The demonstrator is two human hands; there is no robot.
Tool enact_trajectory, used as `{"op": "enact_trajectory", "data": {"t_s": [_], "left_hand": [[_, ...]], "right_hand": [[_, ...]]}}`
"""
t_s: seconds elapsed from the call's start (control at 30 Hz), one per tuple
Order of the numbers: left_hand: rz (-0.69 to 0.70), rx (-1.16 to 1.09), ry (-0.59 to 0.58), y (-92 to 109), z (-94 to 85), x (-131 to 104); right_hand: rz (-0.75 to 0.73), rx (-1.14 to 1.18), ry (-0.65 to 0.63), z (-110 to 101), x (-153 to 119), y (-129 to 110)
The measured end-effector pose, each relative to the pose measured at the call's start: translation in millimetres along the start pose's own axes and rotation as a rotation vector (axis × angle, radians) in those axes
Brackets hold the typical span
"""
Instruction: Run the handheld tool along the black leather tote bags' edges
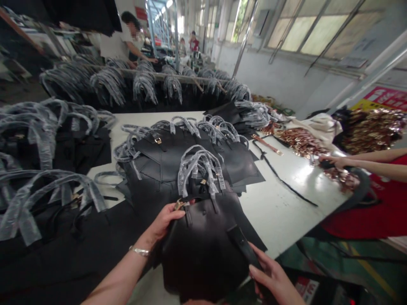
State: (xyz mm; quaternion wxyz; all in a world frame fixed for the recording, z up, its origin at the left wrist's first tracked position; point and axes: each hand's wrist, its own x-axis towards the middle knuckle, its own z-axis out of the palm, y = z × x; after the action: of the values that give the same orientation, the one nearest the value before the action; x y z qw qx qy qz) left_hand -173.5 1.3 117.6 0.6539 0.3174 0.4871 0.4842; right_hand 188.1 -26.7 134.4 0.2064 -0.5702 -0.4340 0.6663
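Note:
In front of me lies a black leather bag panel (pixel 203 250), with loop handles (pixel 201 163) wrapped in clear plastic along its top. My left hand (pixel 163 220) is closed at the panel's upper left, its thumb and fingers pinching a gold buckle (pixel 179 205) on a dark strap. At the lower right, my right hand (pixel 269 273) grips a black leather strap (pixel 242 242), whose free end lies over the panel's right side. Behind, more black panels (pixel 178 154) with wrapped handles overlap in a stack.
Black bag pieces (pixel 63 237) with wrapped handles cover the left side. On the white table (pixel 286 182) lie a thin black cord (pixel 286 186), a brown strap (pixel 268 144) and a pile of shiny buckled straps (pixel 299 142). A co-worker's hand (pixel 338 162) works at the right; another person stands behind a rack.

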Motion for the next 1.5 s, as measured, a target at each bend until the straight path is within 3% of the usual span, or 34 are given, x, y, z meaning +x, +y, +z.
{"op": "enact_trajectory", "data": {"t_s": [0.13, 0.27, 0.37, 0.47, 0.57, 0.63, 0.7, 0.83, 0.97, 1.07, 1.17, 1.27, 1.5], "left_hand": [[0.134, -0.206, 0.224, 55, 13.4, -28], [0.357, -0.125, 0.213, 115, 30.9, -65], [0.453, 0.202, 0.222, 149, 45.8, -84], [0.517, 0.705, 0.194, 158, 73.3, -70], [0.554, 1.092, 0.140, 130, 106.8, -19], [0.534, 1.196, 0.050, 92, 119.9, 18], [0.495, 1.226, -0.036, 46, 120.8, 44], [0.385, 1.291, -0.104, -43, 98.5, 48], [0.477, 1.424, -0.183, -99, 74.9, 32], [0.599, 1.485, -0.226, -117, 67.0, 26], [0.655, 1.506, -0.238, -123, 65.0, 26], [0.705, 1.517, -0.234, -126, 64.3, 29], [0.793, 1.551, -0.170, -133, 61.7, 31]], "right_hand": [[-0.015, 0.065, 0.202, -18, -3, 22], [-0.022, 0.119, 0.317, -27, -1, 36], [-0.049, 0.135, 0.381, -29, -3, 40], [-0.092, 0.150, 0.476, -29, -7, 37], [-0.097, 0.144, 0.534, -30, -12, 27], [-0.102, 0.134, 0.546, -30, -15, 20], [-0.094, 0.126, 0.539, -30, -17, 14], [-0.071, 0.100, 0.425, -26, -12, 10], [0.011, 0.065, 0.250, -14, 9, 11], [0.038, 0.035, 0.147, -4, 33, 12], [0.047, 0.002, 0.053, 3, 56, 9], [0.056, -0.010, 0.041, 10, 73, 1], [0.101, -0.023, 0.029, 4, 68, 5]]}}
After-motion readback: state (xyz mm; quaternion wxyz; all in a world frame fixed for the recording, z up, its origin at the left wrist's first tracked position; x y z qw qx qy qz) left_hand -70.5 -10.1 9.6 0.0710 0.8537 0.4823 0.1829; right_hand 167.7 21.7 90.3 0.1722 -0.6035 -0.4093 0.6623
